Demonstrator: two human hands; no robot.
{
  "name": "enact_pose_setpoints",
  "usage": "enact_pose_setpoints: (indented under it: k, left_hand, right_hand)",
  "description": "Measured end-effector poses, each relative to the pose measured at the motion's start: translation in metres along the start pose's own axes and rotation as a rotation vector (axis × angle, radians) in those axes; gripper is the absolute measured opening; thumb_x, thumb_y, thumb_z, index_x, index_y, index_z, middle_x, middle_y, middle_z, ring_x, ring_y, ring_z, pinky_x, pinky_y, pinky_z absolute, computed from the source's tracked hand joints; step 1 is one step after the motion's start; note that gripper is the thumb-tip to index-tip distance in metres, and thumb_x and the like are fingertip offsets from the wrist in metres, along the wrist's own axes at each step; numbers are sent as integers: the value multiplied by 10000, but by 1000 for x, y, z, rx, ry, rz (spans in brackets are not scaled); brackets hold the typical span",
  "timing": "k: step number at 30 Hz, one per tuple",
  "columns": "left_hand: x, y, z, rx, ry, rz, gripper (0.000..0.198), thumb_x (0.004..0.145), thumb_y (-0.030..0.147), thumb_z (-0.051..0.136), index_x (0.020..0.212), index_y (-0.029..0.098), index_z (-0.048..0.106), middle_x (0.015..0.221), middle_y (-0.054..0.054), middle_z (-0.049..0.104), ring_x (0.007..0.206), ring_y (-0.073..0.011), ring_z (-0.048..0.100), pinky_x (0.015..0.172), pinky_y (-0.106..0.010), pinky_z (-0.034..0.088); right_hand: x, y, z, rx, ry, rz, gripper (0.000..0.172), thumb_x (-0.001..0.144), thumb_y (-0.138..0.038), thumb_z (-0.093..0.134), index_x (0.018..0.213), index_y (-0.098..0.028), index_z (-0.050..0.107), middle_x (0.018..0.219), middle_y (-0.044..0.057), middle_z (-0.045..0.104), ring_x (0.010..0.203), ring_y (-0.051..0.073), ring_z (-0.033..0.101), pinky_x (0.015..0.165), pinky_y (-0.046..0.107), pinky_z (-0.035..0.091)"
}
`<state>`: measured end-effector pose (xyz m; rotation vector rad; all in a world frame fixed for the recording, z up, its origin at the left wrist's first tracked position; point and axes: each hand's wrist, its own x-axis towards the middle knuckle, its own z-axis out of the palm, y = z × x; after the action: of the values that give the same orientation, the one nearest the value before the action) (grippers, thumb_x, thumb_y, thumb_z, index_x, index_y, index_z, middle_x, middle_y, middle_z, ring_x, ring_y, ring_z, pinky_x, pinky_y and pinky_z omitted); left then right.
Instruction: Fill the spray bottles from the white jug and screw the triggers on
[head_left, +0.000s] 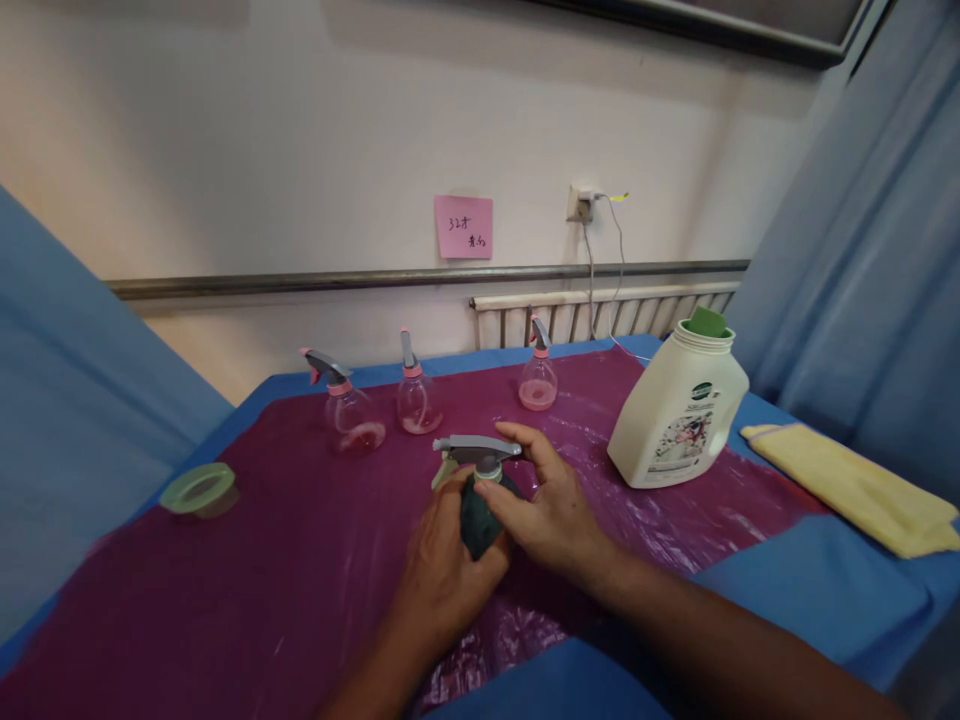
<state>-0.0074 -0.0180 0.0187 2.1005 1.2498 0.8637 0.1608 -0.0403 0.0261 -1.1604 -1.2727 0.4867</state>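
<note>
On the purple sheet [315, 570], three stand topped, a fourth in hand

At left, seen from my remote post, a green-rimmed tub [199, 488] sits on the sheet. Farther off, a first pink-collared bottle [351, 422] and, just to its right, a second pink-collared bottle [418, 405] hold a little pink liquid, each wearing its trigger head. Near centre, my left hand [444, 558] is wrapped around the body of a dark green spray bottle [478, 522]; my right hand [553, 508] is closed about its neck and grey spray head [481, 448]. That head looks seated; whether it is tight, I cannot tell. Far and to the right, a third pink-collared bottle [538, 380] stands topped. Rightmost are an open white jug [667, 410] and a yellow cloth [847, 480]. I judge three bottles done, leaving the dark one, not yet out of my hands.
</note>
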Motion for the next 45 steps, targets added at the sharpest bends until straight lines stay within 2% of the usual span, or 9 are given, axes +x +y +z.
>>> enact_pose_setpoints:
  k: [5, 7, 13, 19, 23, 30, 34, 40, 45]
  left_hand:
    - [3, 12, -5, 22, -20, 72, 363, 1003, 397, 663, 1335, 270, 738, 1320, -125, 796, 1228, -372, 775, 1068, -550, 619]
    - [3, 14, -6, 34, -10, 93, 320, 1002, 391, 659, 1278, 271, 768, 1277, -114, 800, 1215, -365, 770, 1055, -530, 618]
    - [3, 10, -5, 8, 13, 131, 344, 979, 394, 693, 1294, 284, 776, 1292, -100, 785, 1195, -352, 763, 1047, -510, 633]
    - [3, 11, -5, 1, -11, 147, 369, 970, 335, 689, 1328, 293, 769, 1339, -94, 776, 1270, -353, 740, 1099, -510, 620]
    - [2, 9, -4, 11, -20, 117, 358, 990, 366, 689, 1329, 268, 748, 1319, -111, 764, 1247, -353, 739, 1082, -527, 611]
    - [-1, 5, -3, -80, -5, 53, 514, 965, 373, 748, 1455, 260, 641, 1363, -126, 746, 1263, -350, 735, 1106, -555, 598]
    - [-2, 4, -4, -93, -5, 42, 587, 920, 337, 770, 1486, 265, 632, 1379, -132, 751, 1258, -363, 746, 1114, -566, 602]
    - [-3, 5, -6, -99, -8, 57, 587, 921, 321, 753, 1492, 261, 633, 1402, -135, 753, 1292, -364, 738, 1153, -576, 592]
    - [-3, 7, -6, -97, 1, 39, 574, 917, 315, 746, 1481, 264, 649, 1393, -131, 758, 1268, -366, 750, 1125, -570, 607]
  right_hand:
    - [-3, 2, 1, 34, -18, 41, 700, 900, -285, 806, 1572, -255, 615, 1255, 77, 838, 1174, 247, 802, 1097, 436, 623]
    - [-3, 3, 1, 32, -25, 45, 719, 904, -289, 800, 1593, -252, 599, 1244, 77, 835, 1179, 246, 799, 1103, 440, 619]
    - [-4, 6, 4, 16, 31, 56, 817, 832, -352, 901, 1592, -266, 614, 1285, 81, 803, 1220, 266, 771, 1112, 460, 618]
    - [-1, 7, 6, 24, 69, 47, 739, 813, -343, 911, 1507, -259, 673, 1138, 51, 794, 1097, 246, 774, 1048, 427, 641]
    - [-1, 7, 6, 24, 74, 29, 684, 827, -329, 886, 1478, -257, 688, 1127, 46, 791, 1086, 238, 778, 1065, 432, 633]
    - [-3, 5, 4, 65, 24, 56, 686, 858, -301, 838, 1517, -253, 653, 1213, 76, 831, 1141, 248, 808, 1096, 451, 633]
    - [-5, 5, 5, 95, 2, 60, 728, 879, -258, 787, 1583, -244, 605, 1283, 97, 848, 1190, 263, 821, 1125, 479, 628]
    - [-7, 5, 2, 92, -41, 48, 726, 906, -227, 756, 1615, -256, 600, 1385, 113, 833, 1301, 278, 804, 1189, 497, 618]
    - [-7, 6, 3, 114, -52, 25, 725, 903, -229, 773, 1605, -284, 599, 1441, 108, 811, 1367, 282, 772, 1219, 518, 606]
